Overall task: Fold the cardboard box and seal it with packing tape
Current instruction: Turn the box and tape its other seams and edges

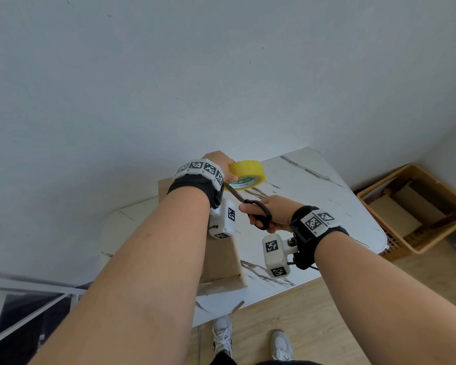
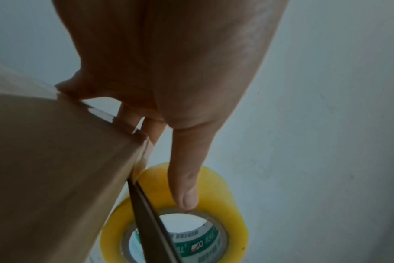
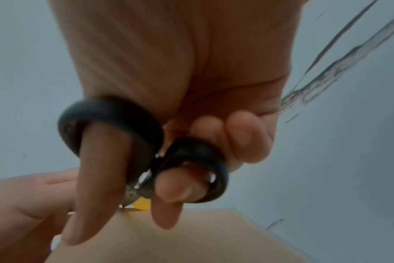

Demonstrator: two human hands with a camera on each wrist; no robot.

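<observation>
A brown cardboard box [image 1: 223,259] stands on the white marble table [image 1: 313,185], mostly hidden behind my left forearm. My left hand [image 1: 219,160] holds a yellow roll of packing tape [image 1: 246,173] just past the box's far top edge; in the left wrist view my thumb [image 2: 184,178] lies over the roll [image 2: 218,194] next to the box corner [image 2: 56,169]. My right hand [image 1: 270,213] grips black-handled scissors [image 1: 258,213], fingers through both loops [image 3: 115,128]. The blades [image 2: 151,222] reach between the box edge and the roll and look almost closed.
A wicker basket [image 1: 416,206] holding flat cardboard pieces sits on the wooden floor to the right of the table. A small strip of cardboard [image 1: 237,305] lies at the table's near edge. My shoes [image 1: 223,335] stand below it. A plain wall fills the background.
</observation>
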